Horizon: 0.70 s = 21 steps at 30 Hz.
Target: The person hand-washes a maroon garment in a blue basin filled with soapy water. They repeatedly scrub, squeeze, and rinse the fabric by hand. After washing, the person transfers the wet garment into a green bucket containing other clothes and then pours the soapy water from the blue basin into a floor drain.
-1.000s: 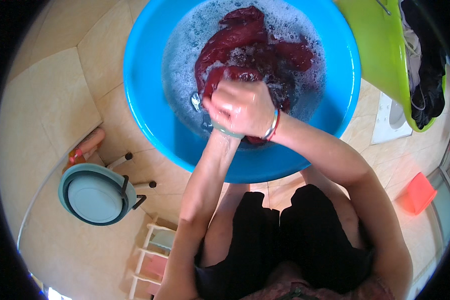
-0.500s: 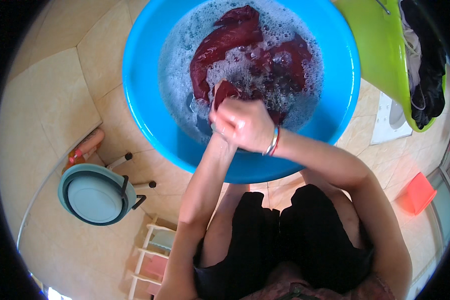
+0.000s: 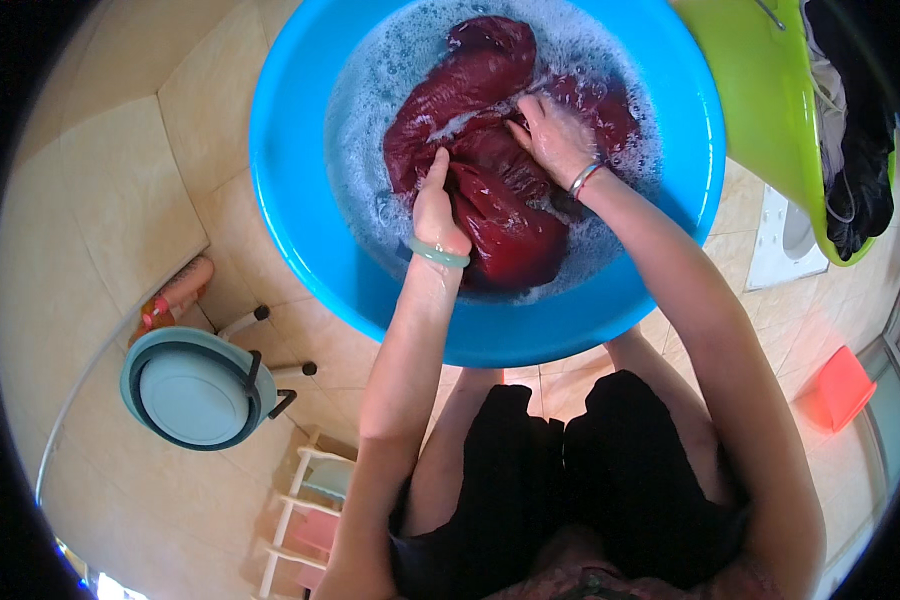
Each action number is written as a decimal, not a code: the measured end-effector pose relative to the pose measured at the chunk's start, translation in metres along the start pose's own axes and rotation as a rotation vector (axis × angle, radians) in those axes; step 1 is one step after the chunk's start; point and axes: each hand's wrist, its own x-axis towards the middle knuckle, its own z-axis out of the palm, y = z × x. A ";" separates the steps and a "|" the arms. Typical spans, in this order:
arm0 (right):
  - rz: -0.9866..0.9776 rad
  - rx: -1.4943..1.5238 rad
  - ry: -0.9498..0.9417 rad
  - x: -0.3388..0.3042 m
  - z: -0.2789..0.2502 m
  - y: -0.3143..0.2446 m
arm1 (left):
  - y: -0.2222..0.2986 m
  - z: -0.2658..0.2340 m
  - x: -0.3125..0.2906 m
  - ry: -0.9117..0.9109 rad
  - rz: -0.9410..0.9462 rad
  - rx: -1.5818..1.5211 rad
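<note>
A wet dark-red garment (image 3: 510, 235) lies bunched in the soapy water of a large blue basin (image 3: 295, 200). Part of it bulges toward the near rim. My left hand (image 3: 436, 205), with a pale green bangle at the wrist, stands on edge against the garment's left side, one digit stretched away from me; its other fingers are largely hidden by cloth. My right hand (image 3: 560, 140), wearing a silver bangle and a red cord, rests on the garment farther back. Its thumb and forefinger are apart, and the remaining fingers barely show at the water.
On the right a tilted green tub (image 3: 755, 110) holds dark and pale clothes (image 3: 855, 130). Near it are a white floor fixture (image 3: 785, 240) and a red plastic item (image 3: 840, 390). At left stand a grey-blue folding basin (image 3: 195, 400) and a white rack (image 3: 305, 500).
My hands, which were together over a bit of red cloth near the basin's near side, have parted. The right moved away and rightward. More of the garment now bulges above the water between them.
</note>
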 end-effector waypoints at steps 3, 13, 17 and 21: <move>0.070 0.125 0.210 -0.001 0.006 0.000 | -0.006 0.001 0.004 -0.116 0.071 -0.054; -0.591 0.452 0.242 -0.081 -0.068 -0.137 | 0.008 0.024 -0.046 -0.358 0.181 0.180; -0.582 0.525 0.413 -0.046 -0.062 -0.120 | -0.024 -0.005 -0.022 -0.530 0.224 -0.187; -0.199 0.458 0.308 -0.003 -0.044 -0.066 | -0.020 0.048 -0.047 0.032 0.137 0.066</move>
